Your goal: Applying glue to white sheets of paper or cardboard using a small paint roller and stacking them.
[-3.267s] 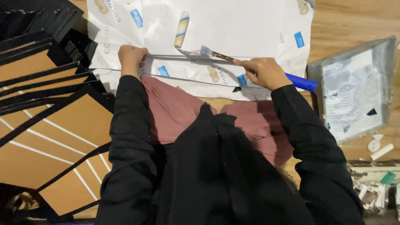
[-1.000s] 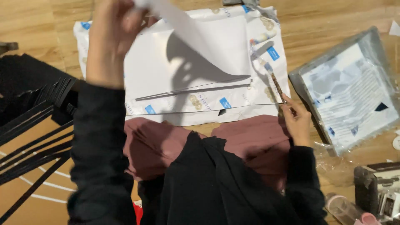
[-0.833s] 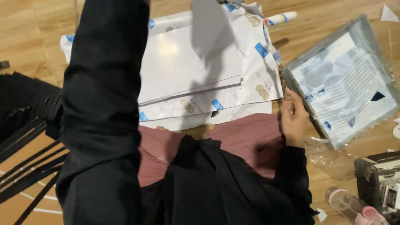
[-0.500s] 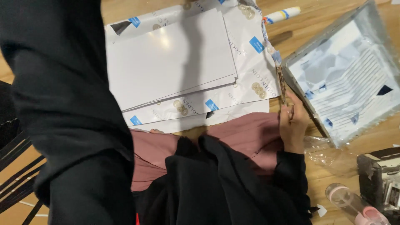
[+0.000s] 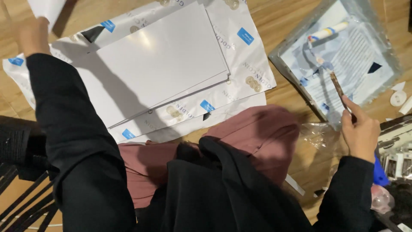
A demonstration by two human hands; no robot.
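Hands (image 5: 362, 133) work over white sheets (image 5: 159, 64) on wooden floor (image 5: 287, 92).

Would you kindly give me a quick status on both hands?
Left hand raised, gripping white sheet. Right hand holds thin brown tool over plastic sleeve. White boards lie flat, unobstructed.

A wooden floor (image 5: 292, 92) of warm, honey-coloured planks fills the scene, its grain running across the view. Indoor light falls from above, casting soft dark shadows over the boards. Black slatted pieces (image 5: 21, 202) lie at the lower left.
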